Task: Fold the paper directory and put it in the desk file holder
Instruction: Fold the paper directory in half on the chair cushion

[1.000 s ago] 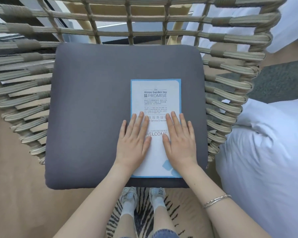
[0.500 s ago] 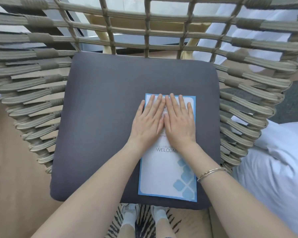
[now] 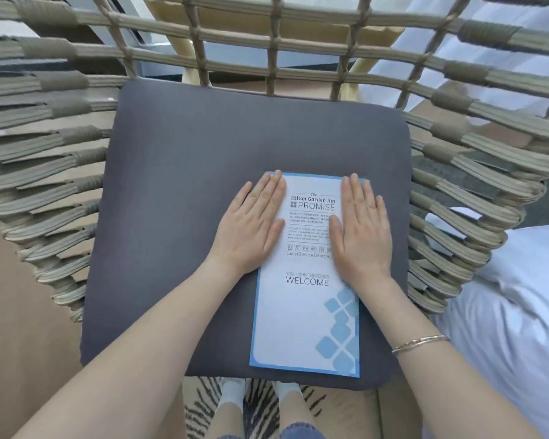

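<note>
The folded paper directory (image 3: 308, 299), white with a blue border and the word WELCOME, lies flat on the grey seat cushion (image 3: 178, 191). My left hand (image 3: 251, 226) rests flat on its upper left edge, partly on the cushion. Over the upper right edge my right hand (image 3: 362, 229) lies flat, fingers together. Both palms press down and neither grips the paper. No desk file holder is in view.
The cushion sits in a woven rope chair (image 3: 457, 191) whose sides rise left, right and behind. White bedding (image 3: 514, 312) lies at the right. A zebra-pattern rug (image 3: 203, 407) and my feet show below the seat's front edge.
My hands slid up the directory from its lower half to its top, then spread apart from the middle to the left and right edges.
</note>
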Tool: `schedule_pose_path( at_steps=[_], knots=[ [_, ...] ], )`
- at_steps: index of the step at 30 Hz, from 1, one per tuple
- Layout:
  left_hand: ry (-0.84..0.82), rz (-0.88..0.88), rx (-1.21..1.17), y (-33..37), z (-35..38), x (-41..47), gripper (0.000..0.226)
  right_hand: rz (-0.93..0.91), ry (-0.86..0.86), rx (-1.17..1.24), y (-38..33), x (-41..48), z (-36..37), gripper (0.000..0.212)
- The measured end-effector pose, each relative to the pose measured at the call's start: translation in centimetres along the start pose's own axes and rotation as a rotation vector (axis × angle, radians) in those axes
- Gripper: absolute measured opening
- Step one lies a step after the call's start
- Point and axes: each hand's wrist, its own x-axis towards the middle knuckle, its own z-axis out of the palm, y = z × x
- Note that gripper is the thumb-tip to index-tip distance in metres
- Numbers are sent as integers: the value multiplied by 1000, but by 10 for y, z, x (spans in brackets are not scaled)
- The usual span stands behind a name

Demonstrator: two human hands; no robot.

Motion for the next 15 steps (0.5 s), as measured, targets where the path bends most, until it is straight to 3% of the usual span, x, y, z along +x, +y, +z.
schedule_pose_path(
  at_steps=[5, 12, 15],
  knots=[
    [22, 3, 12, -3, 9, 3, 59, -2, 69, 3, 1, 2, 13, 63],
    [-67, -16, 4, 6, -23, 1, 62, -18, -33, 79, -2, 0, -17, 62],
    [43, 12, -19, 20, -39, -15, 62, -56, 85, 126, -13, -17, -39, 61]
  ],
)
